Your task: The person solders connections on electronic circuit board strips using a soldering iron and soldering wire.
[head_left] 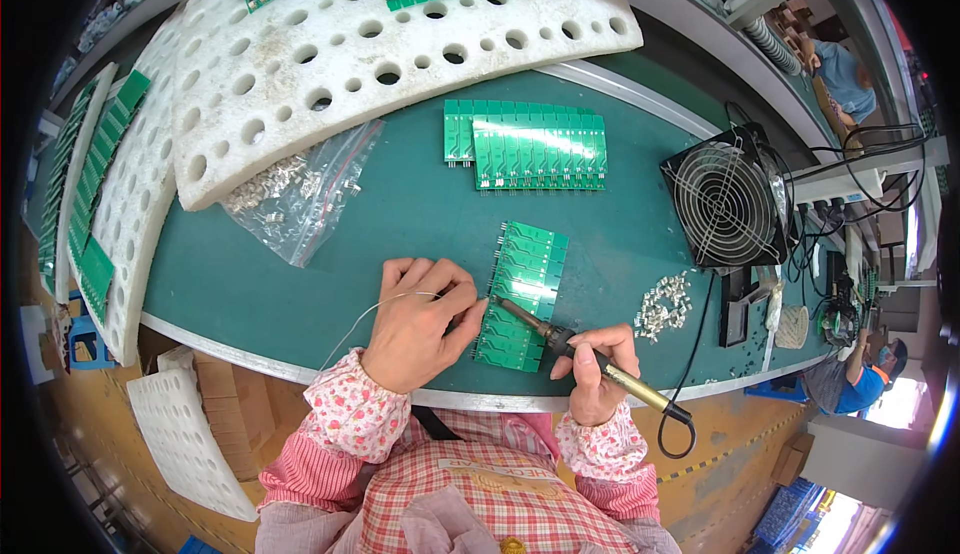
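A green circuit board panel (pixel 524 289) lies on the green bench mat near the front edge. My left hand (pixel 420 319) rests at the panel's left edge and pinches a thin solder wire (pixel 362 319) that trails off to the lower left. My right hand (pixel 597 369) grips a soldering iron (pixel 570 346) with a dark and brass handle. The iron's tip touches the panel's left edge, right beside my left fingertips. Its black cord (pixel 690 374) loops off to the right.
Two more green panels (pixel 530 146) lie farther back. A clear bag of small metal parts (pixel 300 194) sits left, a loose pile of them (pixel 663 306) right. White perforated foam trays (pixel 330 54) hold boards at back and left. A black fan (pixel 725 199) stands at right. Other people work beyond.
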Action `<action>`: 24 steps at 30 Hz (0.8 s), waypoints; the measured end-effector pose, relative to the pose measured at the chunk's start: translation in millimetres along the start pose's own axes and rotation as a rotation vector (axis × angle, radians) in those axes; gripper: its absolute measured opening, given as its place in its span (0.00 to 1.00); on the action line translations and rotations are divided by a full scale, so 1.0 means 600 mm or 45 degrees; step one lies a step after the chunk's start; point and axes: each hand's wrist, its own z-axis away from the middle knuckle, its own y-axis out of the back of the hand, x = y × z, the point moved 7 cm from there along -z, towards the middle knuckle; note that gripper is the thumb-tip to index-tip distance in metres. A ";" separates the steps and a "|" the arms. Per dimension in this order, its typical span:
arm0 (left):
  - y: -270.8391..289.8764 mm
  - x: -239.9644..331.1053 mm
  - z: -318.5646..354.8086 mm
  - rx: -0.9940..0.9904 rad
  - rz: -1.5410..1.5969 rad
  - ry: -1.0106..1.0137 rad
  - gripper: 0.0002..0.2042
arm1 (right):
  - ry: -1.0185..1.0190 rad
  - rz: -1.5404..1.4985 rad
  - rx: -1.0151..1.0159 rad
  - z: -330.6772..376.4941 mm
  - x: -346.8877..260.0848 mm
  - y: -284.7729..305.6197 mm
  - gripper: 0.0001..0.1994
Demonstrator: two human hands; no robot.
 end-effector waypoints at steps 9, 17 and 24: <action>-0.001 0.001 0.000 0.010 -0.014 -0.010 0.05 | -0.012 0.011 -0.022 -0.001 -0.003 0.000 0.07; 0.002 0.002 0.000 0.021 -0.014 -0.019 0.05 | 0.012 0.010 -0.049 -0.001 -0.007 -0.004 0.06; 0.006 -0.002 0.006 -0.014 0.049 0.050 0.04 | 0.048 0.031 -0.014 0.003 -0.011 0.001 0.05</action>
